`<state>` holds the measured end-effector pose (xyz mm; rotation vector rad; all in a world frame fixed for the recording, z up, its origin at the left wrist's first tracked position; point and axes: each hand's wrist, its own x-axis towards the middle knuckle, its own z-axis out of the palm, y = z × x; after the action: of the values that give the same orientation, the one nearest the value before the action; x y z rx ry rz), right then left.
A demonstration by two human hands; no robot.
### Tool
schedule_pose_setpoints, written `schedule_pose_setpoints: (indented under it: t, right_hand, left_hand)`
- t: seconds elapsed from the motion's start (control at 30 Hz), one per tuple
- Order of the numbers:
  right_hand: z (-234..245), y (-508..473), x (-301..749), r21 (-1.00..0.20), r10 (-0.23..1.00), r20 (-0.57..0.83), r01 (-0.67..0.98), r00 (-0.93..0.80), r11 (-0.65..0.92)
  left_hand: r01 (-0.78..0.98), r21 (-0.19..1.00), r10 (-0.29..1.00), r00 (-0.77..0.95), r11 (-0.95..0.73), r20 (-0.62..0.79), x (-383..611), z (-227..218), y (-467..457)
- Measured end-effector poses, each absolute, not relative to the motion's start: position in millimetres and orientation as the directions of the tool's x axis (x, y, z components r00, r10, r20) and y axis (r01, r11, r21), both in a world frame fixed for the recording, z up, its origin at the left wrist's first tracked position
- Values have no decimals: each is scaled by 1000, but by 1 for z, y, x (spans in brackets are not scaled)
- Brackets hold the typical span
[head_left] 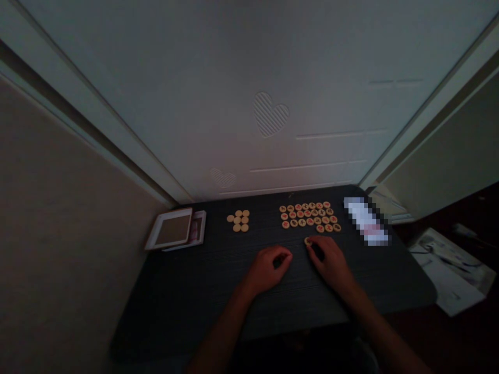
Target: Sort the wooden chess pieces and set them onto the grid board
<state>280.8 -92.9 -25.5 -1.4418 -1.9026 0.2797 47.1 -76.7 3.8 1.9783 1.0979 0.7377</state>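
Close to the front of the rows of face-up Chinese chess pieces (307,213), my right hand (331,262) pinches a single round Chinese chess piece (307,241) between thumb and fingertips. The rows show red and dark characters on pale discs, and the front row has a gap on its left side. My left hand (268,270) rests on the table, thumb and index fingertips together in a ring, with no piece visible in them. Farther left lie several plain-faced pieces (237,221) in a small cluster, their characters not showing.
The dark table (187,291) stands against a white panel (241,114) with embossed hearts. Flat framed boxes (173,228) lie stacked at the left end. A pixelated bright object (366,221) lies right of the rows. Beyond the right edge is a white box (452,275) with cables.
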Motion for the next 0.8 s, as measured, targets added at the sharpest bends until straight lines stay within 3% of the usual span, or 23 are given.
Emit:
schedule_pose_setpoints:
  t: [0.2, 0.57, 0.8]
  right_hand:
    - [-26, -90, 296, -493, 885, 440, 784, -149, 377]
    - [-29, -94, 294, -483, 860, 505, 802, -73, 352]
    - [-23, -99, 290, -446, 852, 479, 776, -214, 446]
  left_hand:
    - [470, 804, 875, 468, -363, 121, 47, 2, -77]
    - [473, 806, 872, 477, -356, 105, 47, 3, -76]
    - [469, 806, 871, 478, -361, 112, 47, 3, -77]
